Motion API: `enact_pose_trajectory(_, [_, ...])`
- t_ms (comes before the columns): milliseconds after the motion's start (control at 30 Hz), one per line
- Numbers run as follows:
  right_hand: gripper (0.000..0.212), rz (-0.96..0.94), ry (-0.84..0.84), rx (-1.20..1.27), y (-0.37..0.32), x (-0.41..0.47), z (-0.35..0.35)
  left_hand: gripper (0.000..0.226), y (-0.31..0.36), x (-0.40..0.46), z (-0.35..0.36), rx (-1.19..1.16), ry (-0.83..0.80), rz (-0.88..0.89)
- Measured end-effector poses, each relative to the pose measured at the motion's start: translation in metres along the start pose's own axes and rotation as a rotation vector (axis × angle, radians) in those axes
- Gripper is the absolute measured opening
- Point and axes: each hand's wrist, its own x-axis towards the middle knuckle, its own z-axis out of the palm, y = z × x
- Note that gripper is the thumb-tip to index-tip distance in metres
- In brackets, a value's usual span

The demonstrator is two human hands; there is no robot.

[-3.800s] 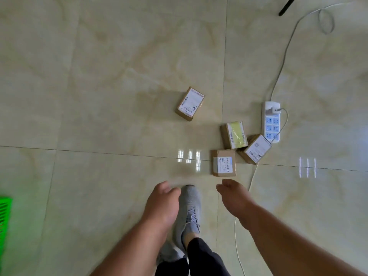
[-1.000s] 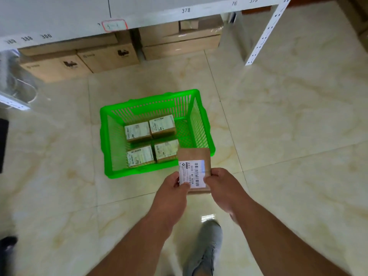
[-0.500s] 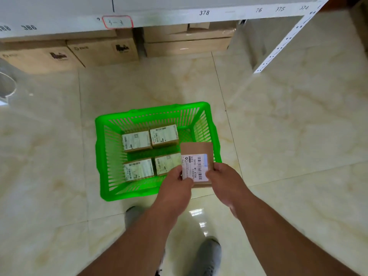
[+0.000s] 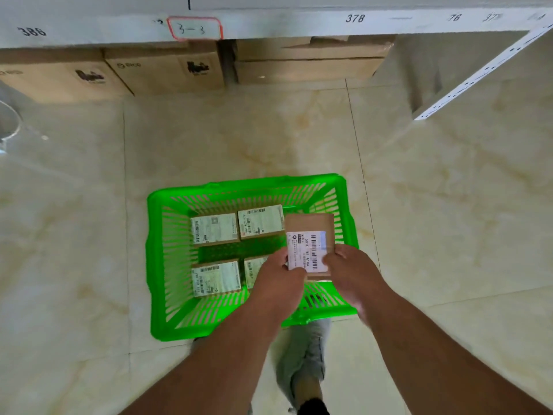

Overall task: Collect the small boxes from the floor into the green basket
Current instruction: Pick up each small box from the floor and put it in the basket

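Both hands, left hand (image 4: pixel 281 275) and right hand (image 4: pixel 351 272), fingers clamped on a labelled small box (image 4: pixel 309 238), hold it over the green basket's (image 4: pixel 155 265) free 3 o'clock side, beside four packed boxes (image 4: pixel 214 227).

we see both forearms bare, no sleeves, the left hand (image 4: pixel 276 281) and right hand (image 4: pixel 353 272) ungloved; a grey laced sneaker (image 4: pixel 305 359) with dark trouser cuff (image 4: pixel 312 408) below.

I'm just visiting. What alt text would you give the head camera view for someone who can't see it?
Two bare hands, left hand and right hand, hold a small labelled box over a green basket on a tiled floor. Four similar boxes lie inside. Larger cartons sit under a shelf behind.
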Motion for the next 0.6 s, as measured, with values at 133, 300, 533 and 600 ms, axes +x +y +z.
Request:
enact_pose_trajectory(133, [0.03, 0.006, -0.019, 0.004, 0.001, 0.05, 0.002, 0.048, -0.005, 0.05, 0.012, -0.017, 0.023, -0.038])
enact_pose_trajectory(300, [0.032, 0.004, -0.023, -0.076, 0.002, 0.109, 0.014, 0.051, -0.015, 0.112, 0.024, -0.045, 0.032, -0.077])
enact_pose_trajectory(533, [0.036, 0.006, -0.062, -0.099, 0.006, 0.153, 0.034, 0.048, -0.033, 0.169, 0.03, -0.088, 0.063, -0.095])
enact_pose_trajectory(600, [0.035, 0.003, -0.07, -0.103, 0.009, 0.159, 0.036, 0.048, -0.036, 0.177, 0.033, -0.095, 0.067, -0.105])
